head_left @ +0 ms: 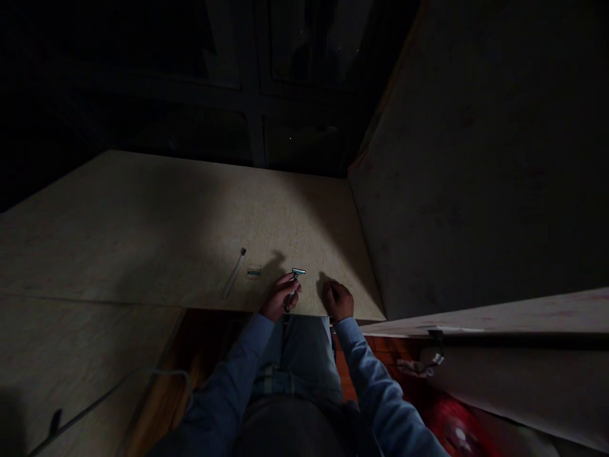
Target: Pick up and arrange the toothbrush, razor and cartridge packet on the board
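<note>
My left hand (280, 298) is closed around the handle of a razor (298, 272), whose head points up and away from me above the near edge of the table. To the right, my right hand (340, 301) rests at the table edge with its fingers curled in; nothing shows in it. Just left of my left hand lies a small clear case (254, 271) with a dark blue-green strip in it, seemingly a blade cartridge. Beyond that, a white toothbrush (233, 274) with a dark head lies at a slant.
The pale table (200, 209) runs off to the left and ends at a dark window (257, 114). A wall-like panel (485, 190) rises at the right. A grey cable or tube (124, 379) bends at the lower left. Something red (457, 425) stands at the lower right.
</note>
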Demonstrator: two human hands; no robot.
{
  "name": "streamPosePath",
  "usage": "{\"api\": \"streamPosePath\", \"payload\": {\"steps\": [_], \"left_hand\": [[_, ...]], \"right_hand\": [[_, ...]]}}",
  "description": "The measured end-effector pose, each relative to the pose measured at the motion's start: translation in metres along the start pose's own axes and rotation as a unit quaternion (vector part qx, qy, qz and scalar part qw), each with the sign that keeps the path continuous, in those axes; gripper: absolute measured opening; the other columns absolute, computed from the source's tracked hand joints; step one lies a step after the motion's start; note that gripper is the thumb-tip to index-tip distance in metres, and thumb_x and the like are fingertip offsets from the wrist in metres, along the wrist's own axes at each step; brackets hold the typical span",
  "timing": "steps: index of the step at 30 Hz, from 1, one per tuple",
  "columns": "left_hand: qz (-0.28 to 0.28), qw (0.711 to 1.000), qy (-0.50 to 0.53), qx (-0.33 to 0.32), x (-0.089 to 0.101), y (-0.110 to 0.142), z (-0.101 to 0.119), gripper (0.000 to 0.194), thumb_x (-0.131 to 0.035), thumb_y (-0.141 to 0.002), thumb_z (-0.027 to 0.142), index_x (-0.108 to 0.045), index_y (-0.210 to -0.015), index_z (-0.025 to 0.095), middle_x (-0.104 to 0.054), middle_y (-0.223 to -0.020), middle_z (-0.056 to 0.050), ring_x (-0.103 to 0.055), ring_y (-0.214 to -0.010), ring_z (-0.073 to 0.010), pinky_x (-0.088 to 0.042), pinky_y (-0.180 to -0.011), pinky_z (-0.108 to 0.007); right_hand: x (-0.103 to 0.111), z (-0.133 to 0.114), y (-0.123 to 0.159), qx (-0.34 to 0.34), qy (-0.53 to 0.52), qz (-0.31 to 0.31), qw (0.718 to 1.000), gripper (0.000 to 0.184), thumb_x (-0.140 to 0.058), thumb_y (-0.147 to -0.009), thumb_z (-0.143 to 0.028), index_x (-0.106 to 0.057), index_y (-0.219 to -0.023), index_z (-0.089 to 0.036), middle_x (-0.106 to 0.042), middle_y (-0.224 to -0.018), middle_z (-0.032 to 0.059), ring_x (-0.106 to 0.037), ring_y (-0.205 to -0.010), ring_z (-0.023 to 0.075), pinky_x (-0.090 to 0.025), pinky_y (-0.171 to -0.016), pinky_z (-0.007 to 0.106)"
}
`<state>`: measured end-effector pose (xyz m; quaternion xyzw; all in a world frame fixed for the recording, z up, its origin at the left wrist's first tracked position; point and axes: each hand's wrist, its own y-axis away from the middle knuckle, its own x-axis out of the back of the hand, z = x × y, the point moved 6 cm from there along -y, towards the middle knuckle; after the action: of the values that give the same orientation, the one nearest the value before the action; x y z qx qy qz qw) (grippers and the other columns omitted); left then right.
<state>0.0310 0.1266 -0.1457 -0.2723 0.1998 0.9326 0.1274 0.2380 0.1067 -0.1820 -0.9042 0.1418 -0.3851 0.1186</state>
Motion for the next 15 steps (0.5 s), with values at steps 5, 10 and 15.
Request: {"api": "streamPosePath", "payload": {"steps": [5,10,15], "left_hand": [[0.058,0.998,0.012,-0.008,0.028,-0.003,-0.008,0.063,-0.086,-0.063,0.037,-0.062,-0.116,0.014,-0.06,-0.067,0.006,-0.048,-0.041,-0.0043,-0.025,-0.036,-0.018],[0.05,0.998,0.043,-0.02,0.033,-0.003,-0.007,0.056,-0.087,-0.06,0.035,-0.064,-0.105,0.013,-0.056,-0.064,0.007,-0.046,-0.043,-0.004,-0.03,-0.041,-0.019],[0.022,0.998,0.065,-0.01,0.034,-0.003,-0.01,0.055,-0.09,-0.056,0.033,-0.067,-0.102,0.013,-0.055,-0.064,0.007,-0.045,-0.045,-0.0033,-0.03,-0.045,-0.02]], "right_hand": [[0.001,0.003,0.0,-0.018,0.002,-0.001,1.0,0.04,-0.049,-0.09,-0.046,-0.078,-0.096,-0.019,-0.078,-0.094,0.0125,-0.069,-0.085,0.0254,-0.054,-0.078,0.036],[0.002,0.003,0.0,-0.039,-0.007,0.003,0.999,0.039,-0.05,-0.087,-0.046,-0.077,-0.094,-0.019,-0.077,-0.094,0.0131,-0.069,-0.086,0.0258,-0.054,-0.081,0.037],[0.004,0.001,-0.004,-0.068,-0.041,0.001,0.997,0.038,-0.054,-0.085,-0.05,-0.077,-0.09,-0.02,-0.078,-0.094,0.0114,-0.069,-0.088,0.0259,-0.054,-0.083,0.037]]}}
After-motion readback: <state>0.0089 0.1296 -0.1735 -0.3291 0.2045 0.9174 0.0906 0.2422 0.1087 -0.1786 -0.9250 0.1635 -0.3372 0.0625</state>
